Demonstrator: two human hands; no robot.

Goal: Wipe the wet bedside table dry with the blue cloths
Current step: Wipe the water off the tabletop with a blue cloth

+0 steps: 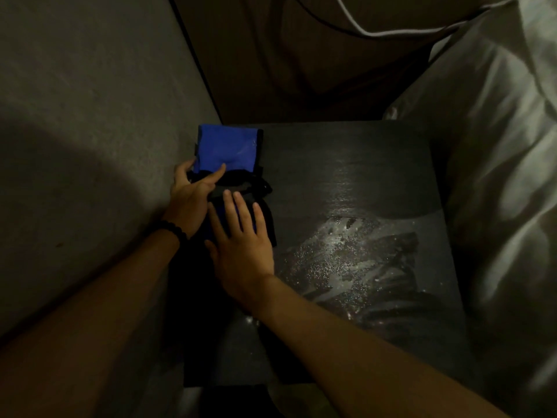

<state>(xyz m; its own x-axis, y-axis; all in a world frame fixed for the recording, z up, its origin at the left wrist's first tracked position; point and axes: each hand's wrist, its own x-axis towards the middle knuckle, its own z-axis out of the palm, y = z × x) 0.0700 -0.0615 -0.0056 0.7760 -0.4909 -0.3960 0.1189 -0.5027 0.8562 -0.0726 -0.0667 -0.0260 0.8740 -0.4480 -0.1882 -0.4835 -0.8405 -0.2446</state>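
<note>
Dim light, head view looking down. Two bare forearms enter from the bottom edge and converge on the left side of the table, a dark, square top with visible grain. Nearest on that top, right of the arms, a wet patch glints — droplets and smeared streaks across the near-centre, with a few specks close to the front edge. The far half of the top looks dull, with a faint sheen band across it. The right hand lies palm down with fingers spread and flat, pressing on a dark, shadowed part of the cloths; it grips nothing, just rests on top. Just left of it and slightly farther, the left hand has a dark bead bracelet on the wrist; its forefinger stretches out onto the blue fabric and the thumb sits at the fabric's left edge, a loose pinch on the cloth's margin — whether the remaining fingers are curled under it cannot be told. The cloths lie at the table's left edge toward the far corner: a bright blue folded panel farthest out, black trim or bunched dark fabric between it and the hands. Left of the table, a grey wall. Right, white bedding, rumpled, touching the table's side. Beyond, a brown surface in shadow.
</note>
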